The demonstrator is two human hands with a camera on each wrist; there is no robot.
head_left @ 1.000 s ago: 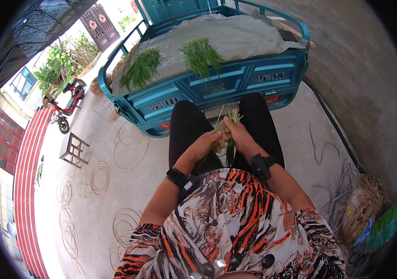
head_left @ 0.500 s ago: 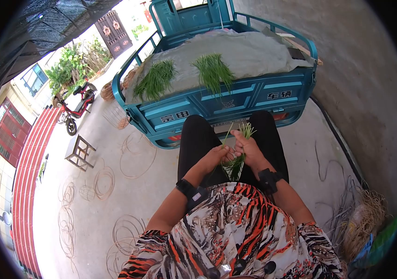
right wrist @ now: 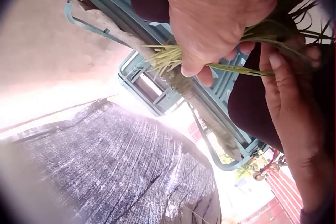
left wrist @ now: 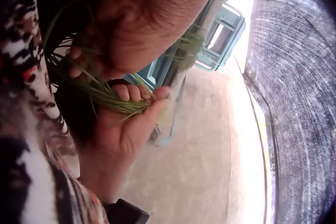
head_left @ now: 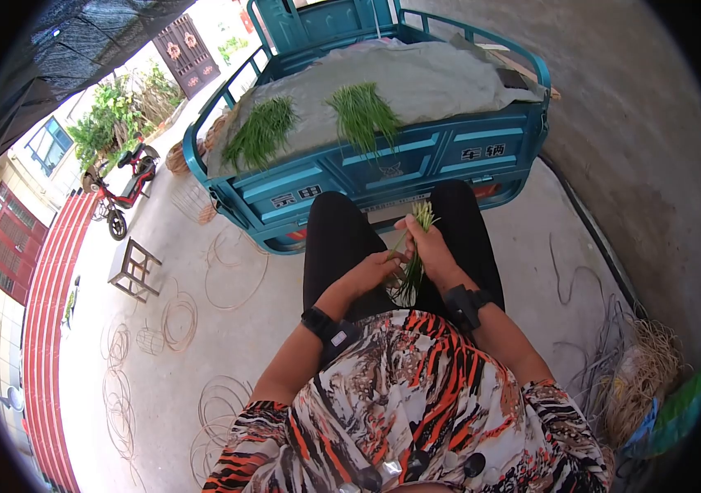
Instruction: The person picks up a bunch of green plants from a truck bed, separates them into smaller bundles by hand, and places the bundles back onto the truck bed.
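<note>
In the head view, my right hand (head_left: 432, 251) grips a small bunch of green chives (head_left: 423, 215) over my lap, its pale cut ends sticking up past the thumb. The long leaves hang below the fist between my thighs. My left hand (head_left: 373, 273) is beside it and lower. In the right wrist view, the left thumb and fingers (right wrist: 281, 74) pinch a few stems that run across from the bunch. From the left wrist view, the right fingers (left wrist: 134, 92) curl round the bunch, while the back of my left hand hides part of the leaves.
A blue cargo tricycle (head_left: 375, 156) stands just ahead, its bed covered by a grey sheet (head_left: 441, 78). Two piles of chives, a left pile (head_left: 264, 130) and a right pile (head_left: 363, 113), lie on it. A stool (head_left: 134, 267) and wire hoops (head_left: 179, 320) are on the left floor.
My left hand has moved lower beside the bunch, and the strand that stood up from it earlier now sits lower, nearer the right hand. The right hand keeps its grip; the head view shifts slightly.
</note>
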